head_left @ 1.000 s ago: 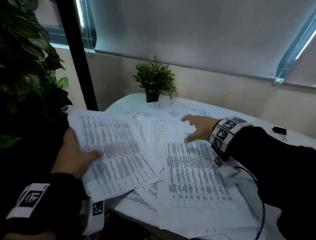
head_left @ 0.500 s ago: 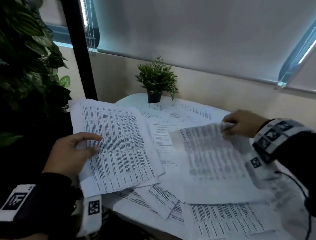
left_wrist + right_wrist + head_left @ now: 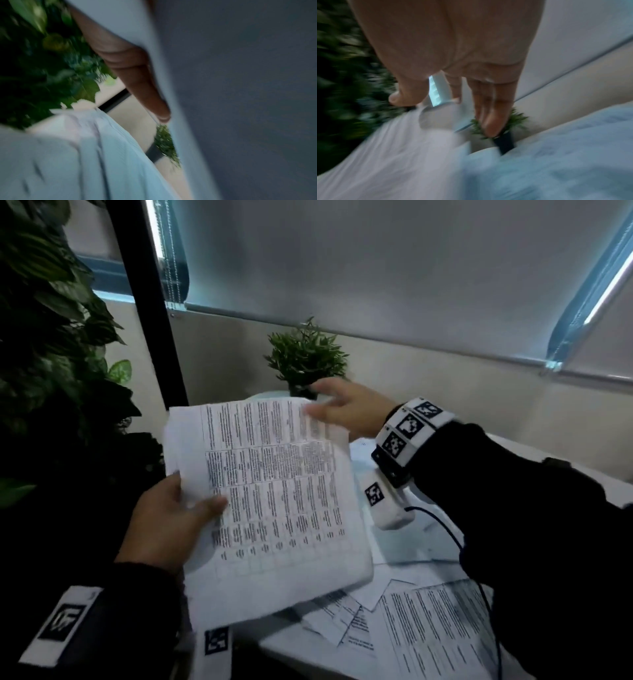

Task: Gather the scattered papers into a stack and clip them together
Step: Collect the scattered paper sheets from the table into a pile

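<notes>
So, left hand (image 3: 164, 525) is gripping the floppy white printed paper stack (image 3: 270, 508) above the desk (image 3: 294, 655) | right hand (image 3: 346, 409) is pinching its far corner | thin, slippery sheets, probably best gripping edges firmly | loose printed sheets (image 3: 435, 631) are waiting.

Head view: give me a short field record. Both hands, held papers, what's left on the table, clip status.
left hand: grips the near-left edge of the held papers, thumb on top
right hand: pinches the far right corner of the same papers
held papers: lifted off the table, printed side up, edges not squared
loose sheets: several lie overlapping on the table at near right
potted plant: small, at the table's far edge
clip: none in view
</notes>
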Available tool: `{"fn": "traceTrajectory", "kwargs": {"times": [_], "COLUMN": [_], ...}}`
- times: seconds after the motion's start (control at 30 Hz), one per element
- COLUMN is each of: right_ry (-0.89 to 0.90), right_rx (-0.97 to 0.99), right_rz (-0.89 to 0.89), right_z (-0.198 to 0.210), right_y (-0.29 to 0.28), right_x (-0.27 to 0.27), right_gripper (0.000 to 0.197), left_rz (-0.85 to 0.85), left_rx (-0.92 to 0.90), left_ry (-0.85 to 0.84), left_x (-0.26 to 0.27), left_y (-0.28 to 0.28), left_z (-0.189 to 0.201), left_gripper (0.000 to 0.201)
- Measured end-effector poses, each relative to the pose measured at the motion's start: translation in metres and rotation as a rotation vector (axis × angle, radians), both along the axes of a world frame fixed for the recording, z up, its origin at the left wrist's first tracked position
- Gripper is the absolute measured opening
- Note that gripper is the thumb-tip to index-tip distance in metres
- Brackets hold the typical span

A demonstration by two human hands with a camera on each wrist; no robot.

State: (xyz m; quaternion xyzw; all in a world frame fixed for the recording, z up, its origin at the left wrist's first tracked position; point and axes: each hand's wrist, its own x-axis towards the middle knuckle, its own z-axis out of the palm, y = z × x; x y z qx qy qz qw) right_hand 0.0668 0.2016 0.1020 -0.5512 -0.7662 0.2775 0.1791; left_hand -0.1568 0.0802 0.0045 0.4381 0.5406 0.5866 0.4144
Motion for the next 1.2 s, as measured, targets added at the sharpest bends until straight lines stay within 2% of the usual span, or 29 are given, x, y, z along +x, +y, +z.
{"fn": "traceTrajectory", "kwargs": {"times": [0.03, 0.1, 0.13, 0.2, 0.3, 0.37, 0.5, 0.63, 0.7, 0.77, 0.8, 0.83, 0.87, 0.93, 1.0, 1.07, 1.13, 1.2], "right_ry": [-0.037, -0.423, -0.615, -0.816, -0.89, -0.822, -0.597, -0.435, -0.427, -0.556, -0.597, -0.62, -0.586, -0.446, -0.255, -0.011, 0.118, 0.142], "right_rx": [-0.043, -0.1, -0.154, -0.242, -0.239, -0.196, -0.189, -0.204, -0.217, -0.208, -0.172, -0.109, -0.034, 0.179, 0.444, 0.594, 0.628, 0.577], "right_rz": [-0.12, -0.354, -0.4, -0.382, -0.29, -0.301, -0.38, -0.503, -0.542, -0.496, -0.487, -0.491, -0.513, -0.6, -0.701, -0.699, -0.603, -0.472], "right_z": [-0.009, -0.032, -0.046, -0.075, -0.103, -0.106, -0.096, -0.089, -0.087, -0.079, -0.075, -0.067, -0.055, -0.027, 0.007, 0.031, 0.039, 0.028], "right_y": [0.005, 0.01, 0.006, -0.004, -0.014, -0.014, -0.006, -0.004, -0.006, -0.012, -0.011, -0.01, -0.012, -0.015, -0.016, -0.014, -0.012, -0.013], "right_x": [0.011, 0.039, 0.051, 0.063, 0.063, 0.063, 0.076, 0.102, 0.116, 0.125, 0.13, 0.134, 0.136, 0.146, 0.15, 0.142, 0.117, 0.084], "right_gripper": [0.07, 0.09, 0.101, 0.109, 0.093, 0.081, 0.058, 0.062, 0.06, 0.026, 0.02, 0.03, 0.033, 0.021, 0.014, 0.011, 0.012, 0.012], "left_rz": [0.075, 0.118, 0.113, 0.147, 0.18, 0.139, 0.074, 0.0, -0.014, 0.003, 0.009, 0.013, 0.018, 0.023, 0.062, 0.029, -0.007, -0.002], "left_rx": [-0.015, -0.006, 0.009, 0.022, 0.007, -0.023, -0.042, -0.031, -0.041, -0.042, -0.054, -0.054, -0.047, -0.053, -0.038, -0.055, -0.061, -0.049], "left_ry": [0.105, 0.245, 0.312, 0.375, 0.403, 0.492, 0.531, 0.476, 0.452, 0.428, 0.399, 0.385, 0.381, 0.374, 0.295, 0.18, 0.016, -0.164], "left_x": [-0.008, -0.028, -0.036, -0.045, -0.039, -0.041, -0.046, -0.039, -0.035, -0.035, -0.035, -0.035, -0.035, -0.031, -0.029, -0.034, -0.037, -0.027], "left_y": [0.004, 0.01, 0.014, 0.018, 0.017, 0.017, 0.012, 0.01, 0.009, 0.008, 0.007, 0.006, 0.006, 0.003, 0.005, 0.009, 0.016, 0.016], "left_z": [-0.005, -0.012, -0.014, -0.018, -0.018, -0.02, -0.019, -0.014, -0.011, -0.01, -0.01, -0.01, -0.009, -0.008, -0.007, -0.011, -0.015, -0.012], "left_gripper": [0.03, 0.054, 0.066, 0.085, 0.09, 0.077, 0.052, 0.05, 0.052, 0.05, 0.049, 0.048, 0.046, 0.041, 0.038, 0.04, 0.041, 0.038]}}
